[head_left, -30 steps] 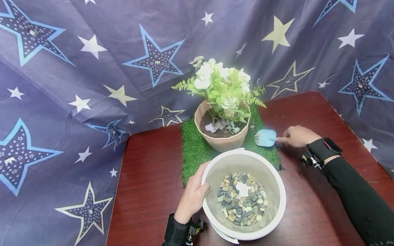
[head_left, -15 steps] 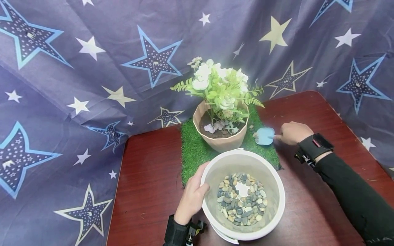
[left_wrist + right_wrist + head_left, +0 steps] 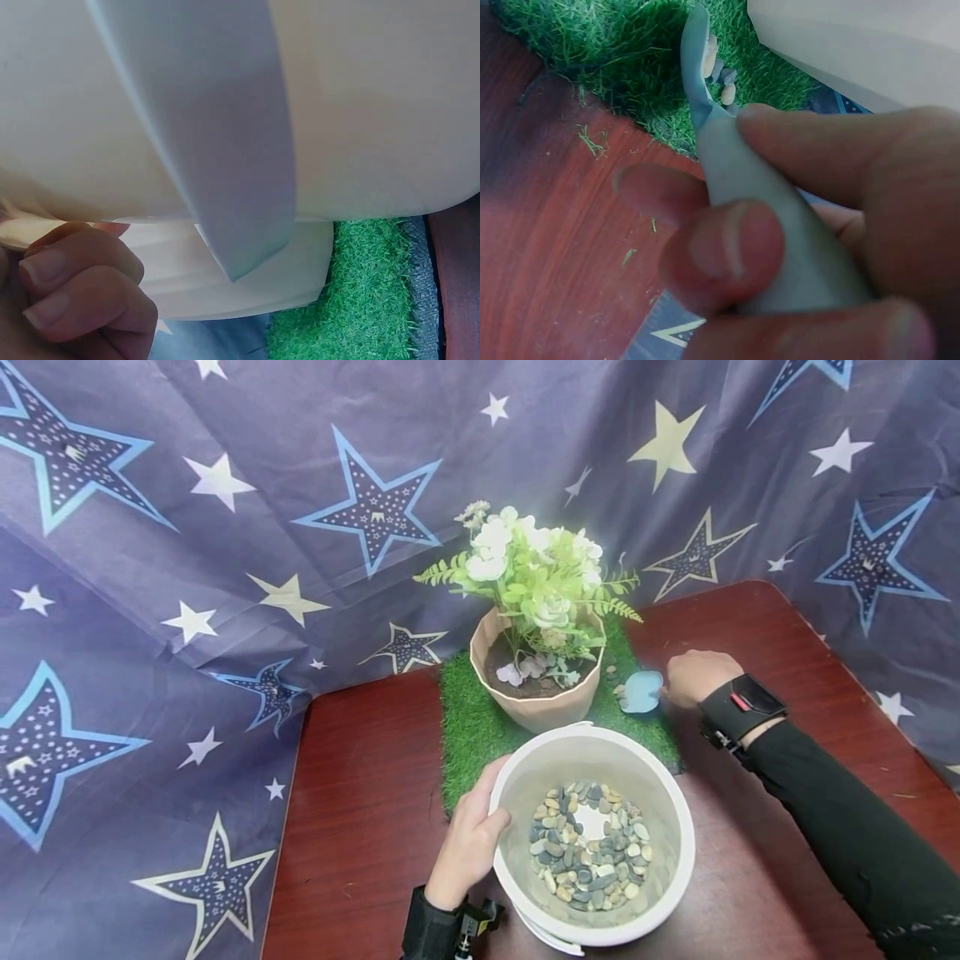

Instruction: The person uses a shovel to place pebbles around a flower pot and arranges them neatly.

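In the head view my left hand grips the left rim of a white bucket, thumb over the inside. Curled fingers show beside the bucket in the left wrist view. Grey and tan pebbles cover most of the bucket's bottom. My right hand holds a small light-blue garden trowel, whose pale handle lies between thumb and fingers in the right wrist view. The blade is tilted on edge at the turf, with a few pebbles against its face.
A tan flowerpot with soil and white artificial flowers stands behind the bucket on a square of artificial turf. The reddish wooden table meets a star-patterned curtain at the back and left.
My right hand has moved slightly left and away from me, turning the trowel so its blade appears narrower and more tilted. The left hand and bucket stay in place.
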`<state>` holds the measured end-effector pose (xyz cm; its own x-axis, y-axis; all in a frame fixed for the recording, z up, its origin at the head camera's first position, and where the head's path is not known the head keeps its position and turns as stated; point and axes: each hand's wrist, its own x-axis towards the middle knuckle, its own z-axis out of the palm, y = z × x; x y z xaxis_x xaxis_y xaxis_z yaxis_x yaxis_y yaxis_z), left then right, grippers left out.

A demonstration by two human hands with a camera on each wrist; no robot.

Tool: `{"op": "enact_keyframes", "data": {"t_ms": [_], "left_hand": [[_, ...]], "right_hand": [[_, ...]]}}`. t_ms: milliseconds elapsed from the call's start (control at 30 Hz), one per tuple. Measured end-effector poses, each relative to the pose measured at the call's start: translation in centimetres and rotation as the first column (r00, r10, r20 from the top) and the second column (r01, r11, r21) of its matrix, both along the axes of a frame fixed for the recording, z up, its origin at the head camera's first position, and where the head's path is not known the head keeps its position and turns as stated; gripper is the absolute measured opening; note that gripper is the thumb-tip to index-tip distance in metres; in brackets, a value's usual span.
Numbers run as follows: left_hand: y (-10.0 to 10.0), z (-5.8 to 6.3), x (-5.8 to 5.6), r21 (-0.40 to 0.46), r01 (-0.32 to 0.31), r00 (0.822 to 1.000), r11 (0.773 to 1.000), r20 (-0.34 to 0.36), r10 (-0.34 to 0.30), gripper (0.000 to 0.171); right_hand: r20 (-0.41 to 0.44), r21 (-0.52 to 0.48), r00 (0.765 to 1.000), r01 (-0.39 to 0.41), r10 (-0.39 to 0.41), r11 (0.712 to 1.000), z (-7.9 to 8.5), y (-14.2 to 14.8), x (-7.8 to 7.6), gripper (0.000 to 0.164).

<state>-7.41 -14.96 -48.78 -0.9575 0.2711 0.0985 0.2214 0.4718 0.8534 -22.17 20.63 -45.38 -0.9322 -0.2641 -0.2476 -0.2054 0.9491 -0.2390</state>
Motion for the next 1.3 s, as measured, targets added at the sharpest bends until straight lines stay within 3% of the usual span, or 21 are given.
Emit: {"op": "enact_keyframes", "data": {"t_ms": [467,833,1100,1300], "left_hand": [[0.0,-0.1,0.0,-0.010,-0.012,1.000,1.000,-0.004,0.012,0.080],[0.1,-0.1,-0.1,-0.007,-0.007,1.000,1.000,-0.011,0.007,0.080],[0.1,-0.2,-0.1,-0.007,-0.004,1.000,1.000,-0.016,0.004,0.082],[0.0,-0.4,-0.1,-0.009,-0.003,1.000,1.000,-0.020,0.003,0.081]], "right_hand": [[-0.079,-0.040,0.996,0.034,-0.037,0.999,0.2,-0.9,0.7,0.022],[-0.147,-0.012,0.988,0.052,-0.053,0.999,0.2,-2.1,1.3,0.018],[-0.138,-0.017,0.975,0.174,-0.175,0.985,-0.2,-3.2,1.1,0.022],[-0.252,-0.046,0.952,0.168,-0.174,0.985,-0.6,-3.6,1.4,0.023]]}}
